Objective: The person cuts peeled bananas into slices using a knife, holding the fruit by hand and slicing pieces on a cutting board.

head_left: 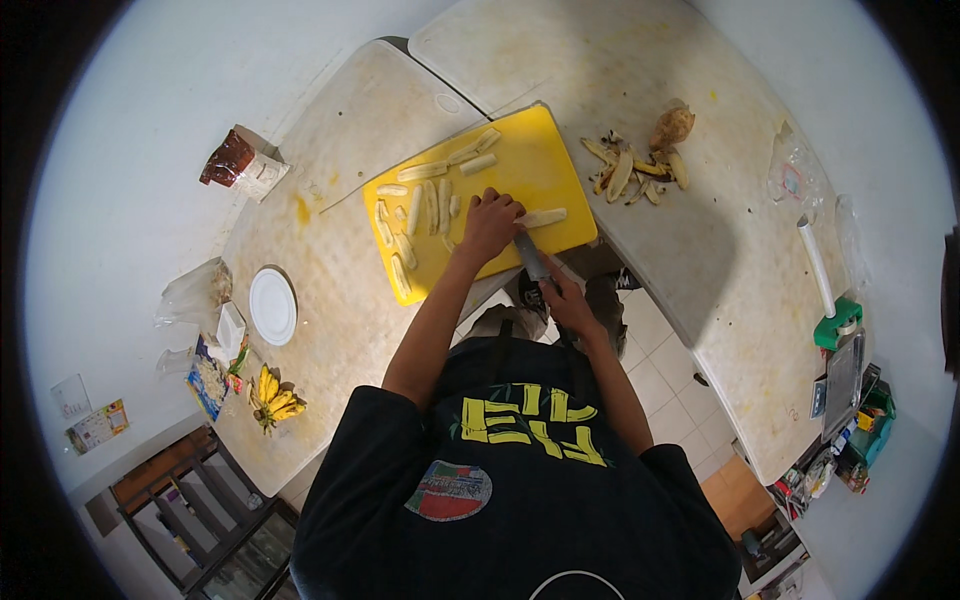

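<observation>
A yellow cutting board (480,120) lies on the tables in front of me, with several peeled banana pieces (432,205) spread over its left and far parts. My left hand (493,222) is closed over one end of a peeled banana (546,217) near the board's right side, and its fingers hide that end. In my right hand (568,305) is the handle of a knife (530,256). The blade points away from me, its tip close to my left fingers and the banana. Whether the edge touches the fruit, I cannot tell.
Banana peels (625,172) and a brown round item (673,126) lie right of the board. At left are a white plate (273,305), a bunch of bananas (273,400) and a brown-and-white bag (245,168). A green tape dispenser (838,325) stands on the right table.
</observation>
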### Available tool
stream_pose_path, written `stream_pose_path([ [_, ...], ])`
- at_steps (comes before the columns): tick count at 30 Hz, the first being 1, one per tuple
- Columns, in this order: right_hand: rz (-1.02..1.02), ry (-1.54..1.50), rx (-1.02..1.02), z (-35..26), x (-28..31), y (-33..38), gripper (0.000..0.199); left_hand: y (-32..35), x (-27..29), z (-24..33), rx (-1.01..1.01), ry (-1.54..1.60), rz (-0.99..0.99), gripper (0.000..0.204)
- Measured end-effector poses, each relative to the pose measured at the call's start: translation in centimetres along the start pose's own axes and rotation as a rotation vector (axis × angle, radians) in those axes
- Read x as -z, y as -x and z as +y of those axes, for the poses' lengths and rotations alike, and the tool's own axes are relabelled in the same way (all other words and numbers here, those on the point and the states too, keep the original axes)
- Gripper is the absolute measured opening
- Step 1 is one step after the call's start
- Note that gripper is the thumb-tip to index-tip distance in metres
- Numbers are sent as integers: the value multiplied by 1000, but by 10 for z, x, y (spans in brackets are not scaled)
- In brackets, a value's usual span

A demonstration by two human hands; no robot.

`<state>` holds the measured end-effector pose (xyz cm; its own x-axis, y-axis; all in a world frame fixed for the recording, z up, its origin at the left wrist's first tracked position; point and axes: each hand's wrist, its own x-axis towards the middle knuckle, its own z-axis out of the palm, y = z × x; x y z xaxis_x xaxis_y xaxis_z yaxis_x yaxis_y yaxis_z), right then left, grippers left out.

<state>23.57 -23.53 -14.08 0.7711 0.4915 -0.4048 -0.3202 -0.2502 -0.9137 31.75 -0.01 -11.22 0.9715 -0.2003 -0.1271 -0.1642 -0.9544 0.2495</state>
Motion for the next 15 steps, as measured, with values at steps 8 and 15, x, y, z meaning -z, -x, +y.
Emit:
stream_pose_path([
  [8,-22,3,30,3,5,2,62,-3,12,-4,36,133,-72,27],
  [15,-49,-28,18,18,6,0,63,0,21,-5,68,229,-103,29],
])
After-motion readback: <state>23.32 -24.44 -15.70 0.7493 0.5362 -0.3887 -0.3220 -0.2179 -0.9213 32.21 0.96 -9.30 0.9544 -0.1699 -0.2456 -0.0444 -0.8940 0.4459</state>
